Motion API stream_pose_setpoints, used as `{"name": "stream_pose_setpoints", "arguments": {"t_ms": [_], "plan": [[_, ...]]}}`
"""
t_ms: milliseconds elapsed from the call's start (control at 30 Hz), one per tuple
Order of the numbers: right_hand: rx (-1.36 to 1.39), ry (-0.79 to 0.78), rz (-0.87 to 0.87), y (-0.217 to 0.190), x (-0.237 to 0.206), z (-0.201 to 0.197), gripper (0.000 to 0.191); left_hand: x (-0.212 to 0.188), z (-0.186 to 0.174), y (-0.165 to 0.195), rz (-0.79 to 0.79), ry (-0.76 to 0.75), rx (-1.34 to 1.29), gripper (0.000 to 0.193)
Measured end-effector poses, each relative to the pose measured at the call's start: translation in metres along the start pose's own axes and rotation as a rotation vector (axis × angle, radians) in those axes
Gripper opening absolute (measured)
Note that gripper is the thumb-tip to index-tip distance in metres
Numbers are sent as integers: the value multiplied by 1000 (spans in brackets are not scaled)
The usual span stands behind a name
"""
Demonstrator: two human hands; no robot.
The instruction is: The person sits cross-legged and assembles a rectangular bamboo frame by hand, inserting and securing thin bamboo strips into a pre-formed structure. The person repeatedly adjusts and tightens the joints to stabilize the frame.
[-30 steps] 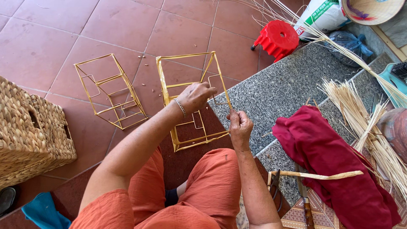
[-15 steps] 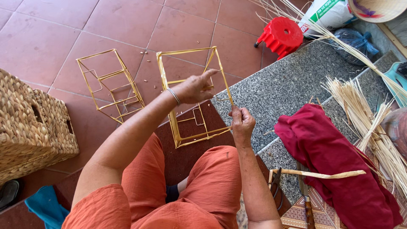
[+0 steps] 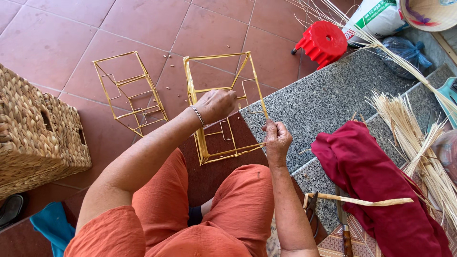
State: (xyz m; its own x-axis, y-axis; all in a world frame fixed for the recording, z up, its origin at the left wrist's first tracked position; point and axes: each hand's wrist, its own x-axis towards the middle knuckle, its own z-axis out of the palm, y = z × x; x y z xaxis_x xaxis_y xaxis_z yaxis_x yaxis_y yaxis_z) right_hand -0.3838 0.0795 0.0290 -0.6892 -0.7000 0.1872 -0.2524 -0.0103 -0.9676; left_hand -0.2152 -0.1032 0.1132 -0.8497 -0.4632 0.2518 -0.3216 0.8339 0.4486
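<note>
A yellow wire box frame [image 3: 197, 102] stands on the red tile floor in front of my knees. My left hand [image 3: 216, 104], with a bracelet on the wrist, grips a middle bar of the frame from above. My right hand [image 3: 277, 138] is closed on the frame's right upright bar near its lower corner. I sit with orange trousers [image 3: 228, 209] showing below.
A second yellow wire frame [image 3: 129, 90] stands to the left. A woven basket [image 3: 38, 133] sits at far left. Granite steps [image 3: 328, 100] on the right carry a dark red cloth [image 3: 376, 181], pale straw strips [image 3: 414, 138] and a wooden-handled tool [image 3: 362, 201]. A red plastic stool [image 3: 321, 42] stands behind.
The view has shifted slightly. Both hands stay on the frame; my left hand has moved a little down and right along it.
</note>
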Motion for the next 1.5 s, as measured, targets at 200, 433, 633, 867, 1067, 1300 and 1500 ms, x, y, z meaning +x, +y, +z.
{"name": "stream_pose_setpoints", "arguments": {"t_ms": [200,433,633,867,1067,1300,1500], "plan": [[-18,2,2,-2,-1,-1,31,-2,9,3,-53,-141,147,9],[-17,12,-26,0,-2,0,32,-6,-9,-15,33,-113,232,19],[-136,57,-72,-2,-3,1,31,-33,-20,-22,2,110,188,27],[-115,81,-55,-2,-3,3,30,-48,-6,-31,-48,326,220,10],[-58,75,-17,-4,-4,4,28,-48,5,-34,-199,209,85,15],[-72,75,-37,-1,-5,1,29,-81,-9,-36,-9,587,-97,38],[-36,85,-14,-1,-3,3,29,-100,-9,-44,-274,595,-321,13]]}}
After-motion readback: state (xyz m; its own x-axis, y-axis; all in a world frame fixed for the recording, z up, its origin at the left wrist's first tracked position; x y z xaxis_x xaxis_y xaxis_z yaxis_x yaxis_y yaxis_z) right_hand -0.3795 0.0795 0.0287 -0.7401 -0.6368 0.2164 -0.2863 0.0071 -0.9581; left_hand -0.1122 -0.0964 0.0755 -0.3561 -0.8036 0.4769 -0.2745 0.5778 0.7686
